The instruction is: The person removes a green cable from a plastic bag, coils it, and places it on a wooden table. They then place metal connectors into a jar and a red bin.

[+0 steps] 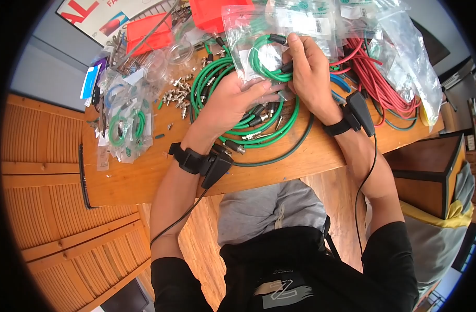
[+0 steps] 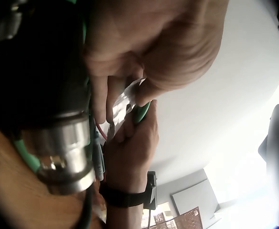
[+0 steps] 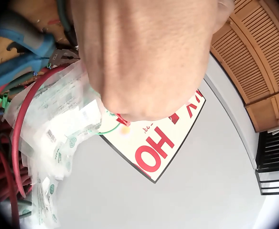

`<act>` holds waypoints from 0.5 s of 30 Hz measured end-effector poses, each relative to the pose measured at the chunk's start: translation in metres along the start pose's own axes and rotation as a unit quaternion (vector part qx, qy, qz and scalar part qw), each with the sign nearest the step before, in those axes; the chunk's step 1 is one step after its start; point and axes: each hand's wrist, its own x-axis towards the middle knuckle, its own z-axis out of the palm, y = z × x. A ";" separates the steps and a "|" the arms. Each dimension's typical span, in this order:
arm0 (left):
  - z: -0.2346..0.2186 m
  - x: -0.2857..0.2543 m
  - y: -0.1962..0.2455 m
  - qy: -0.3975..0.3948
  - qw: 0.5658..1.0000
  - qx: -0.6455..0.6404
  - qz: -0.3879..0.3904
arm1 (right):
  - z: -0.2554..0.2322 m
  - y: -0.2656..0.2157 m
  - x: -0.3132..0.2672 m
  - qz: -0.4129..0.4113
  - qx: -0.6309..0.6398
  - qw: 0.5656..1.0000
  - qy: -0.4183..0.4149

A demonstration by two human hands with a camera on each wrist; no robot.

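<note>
Red letters "AL" over "FA" stand on a white sign [image 1: 107,20] beyond the far left corner of the desk [image 1: 162,161], and "HO" on a black-edged sign [image 3: 164,139] in the right wrist view. The shirt [image 1: 290,265] bears a "Z". Print on clear bags [image 1: 303,23] along the far edge is illegible.

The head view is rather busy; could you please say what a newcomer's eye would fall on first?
Probably the small green cable coil in the right hand, with a larger green coil on the wooden table below. Then perhaps the red cables at the table's right, and the metal connectors left of the larger green coil.
</note>
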 end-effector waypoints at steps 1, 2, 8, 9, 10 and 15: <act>-0.002 0.001 -0.003 -0.005 1.000 0.011 0.006 | 0.001 0.000 0.000 -0.027 -0.030 0.999 0.014; -0.003 0.001 -0.005 -0.010 1.000 0.023 0.011 | 0.003 0.001 -0.001 -0.053 -0.060 0.996 0.029; -0.004 0.002 -0.011 -0.027 0.993 0.111 0.010 | 0.006 0.002 -0.003 -0.066 -0.124 0.987 0.075; -0.003 0.003 -0.012 -0.015 0.990 0.141 0.008 | 0.006 0.003 -0.003 -0.064 -0.132 0.986 0.083; -0.003 0.004 -0.013 -0.004 0.985 0.170 0.006 | 0.007 0.004 -0.003 -0.060 -0.129 0.986 0.087; -0.001 0.007 -0.015 0.080 0.966 0.234 0.079 | 0.010 -0.011 -0.004 -0.072 -0.110 0.988 0.080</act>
